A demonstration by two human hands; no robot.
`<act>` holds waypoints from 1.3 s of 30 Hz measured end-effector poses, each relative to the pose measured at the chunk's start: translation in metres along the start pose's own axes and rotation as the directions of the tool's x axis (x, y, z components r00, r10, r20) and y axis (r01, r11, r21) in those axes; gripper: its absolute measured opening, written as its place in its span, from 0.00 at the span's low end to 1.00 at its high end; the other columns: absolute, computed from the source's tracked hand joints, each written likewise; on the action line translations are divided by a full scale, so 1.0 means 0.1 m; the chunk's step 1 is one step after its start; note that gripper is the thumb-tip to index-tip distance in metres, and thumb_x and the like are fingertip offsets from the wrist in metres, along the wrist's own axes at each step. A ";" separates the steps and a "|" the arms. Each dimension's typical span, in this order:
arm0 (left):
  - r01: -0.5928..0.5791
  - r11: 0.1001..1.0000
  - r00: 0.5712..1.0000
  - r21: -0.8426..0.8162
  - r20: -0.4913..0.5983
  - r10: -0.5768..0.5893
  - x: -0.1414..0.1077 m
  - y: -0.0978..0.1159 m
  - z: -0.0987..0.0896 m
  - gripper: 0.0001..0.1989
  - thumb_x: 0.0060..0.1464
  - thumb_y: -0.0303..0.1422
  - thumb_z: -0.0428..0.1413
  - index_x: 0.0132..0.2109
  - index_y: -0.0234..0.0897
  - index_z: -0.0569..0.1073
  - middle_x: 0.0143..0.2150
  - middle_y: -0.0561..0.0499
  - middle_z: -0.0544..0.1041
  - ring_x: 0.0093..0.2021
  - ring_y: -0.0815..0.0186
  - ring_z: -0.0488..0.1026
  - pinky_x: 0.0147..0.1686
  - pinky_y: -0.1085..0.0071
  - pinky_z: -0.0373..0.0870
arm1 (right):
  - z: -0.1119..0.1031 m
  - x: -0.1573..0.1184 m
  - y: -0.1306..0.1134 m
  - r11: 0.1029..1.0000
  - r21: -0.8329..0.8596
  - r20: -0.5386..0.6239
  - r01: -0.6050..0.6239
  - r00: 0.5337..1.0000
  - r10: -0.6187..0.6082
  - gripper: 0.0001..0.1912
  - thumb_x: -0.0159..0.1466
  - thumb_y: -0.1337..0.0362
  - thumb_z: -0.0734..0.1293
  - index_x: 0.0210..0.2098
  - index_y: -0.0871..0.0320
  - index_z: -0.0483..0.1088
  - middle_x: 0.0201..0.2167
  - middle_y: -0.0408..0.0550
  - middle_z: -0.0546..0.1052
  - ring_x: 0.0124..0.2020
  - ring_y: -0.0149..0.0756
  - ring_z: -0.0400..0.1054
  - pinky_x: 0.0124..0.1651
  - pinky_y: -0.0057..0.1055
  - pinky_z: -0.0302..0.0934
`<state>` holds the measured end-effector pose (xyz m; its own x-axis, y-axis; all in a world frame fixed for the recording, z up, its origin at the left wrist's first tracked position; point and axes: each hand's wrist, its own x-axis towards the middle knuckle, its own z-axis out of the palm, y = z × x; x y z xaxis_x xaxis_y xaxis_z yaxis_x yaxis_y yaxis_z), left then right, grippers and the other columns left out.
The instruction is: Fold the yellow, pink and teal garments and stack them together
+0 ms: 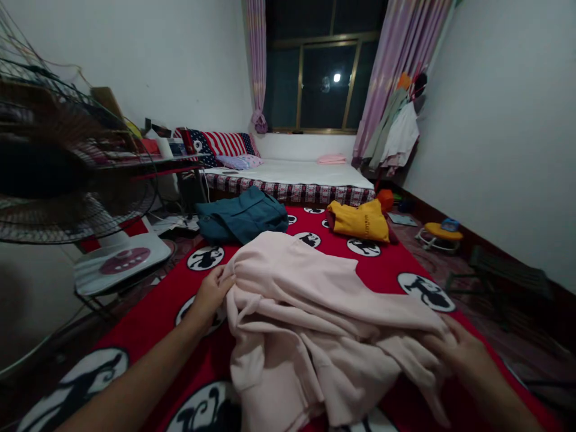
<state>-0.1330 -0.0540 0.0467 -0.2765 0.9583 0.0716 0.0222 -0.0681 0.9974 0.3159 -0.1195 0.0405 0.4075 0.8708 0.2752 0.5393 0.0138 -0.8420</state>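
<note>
A pale pink garment (310, 312) lies rumpled across the red blanket (148, 336) with its black-and-white round prints. My left hand (215, 295) is closed on the garment's left edge, fingertips pinching the cloth. On the other side, my right hand (456, 348) grips a sleeve-like end; some of its fingers are hidden by the fabric. Beyond the garment sits a folded dark teal piece of clothing (245, 216) at the back left. A folded yellow garment (360, 221) with lettering is at the back right.
An electric fan (121, 252) stands close on the left, beside a cluttered desk (166, 159). Past the blanket is a bed (292, 174) under the window. At right are a yellow-topped stool (443, 233), a dark folding stool (508, 273) and hanging clothes (398, 135).
</note>
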 end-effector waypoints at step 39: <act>-0.262 0.851 0.958 0.456 0.232 0.171 -0.35 0.76 0.20 0.35 0.53 0.54 0.50 0.61 0.37 0.64 0.63 0.41 0.66 0.62 0.48 0.63 0.60 0.51 0.61 | 1.21 -0.99 -1.81 0.542 0.506 0.764 0.671 -0.057 -0.643 0.15 0.63 0.62 0.64 0.48 0.62 0.69 0.41 0.54 0.77 0.35 0.36 0.71 0.29 0.26 0.58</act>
<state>-0.1021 -0.0871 0.1202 -0.0386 0.9704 0.2384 0.5291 -0.1826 0.8287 0.0888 -0.1488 0.1096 -0.9326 0.3172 0.1719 0.1925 0.8405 -0.5064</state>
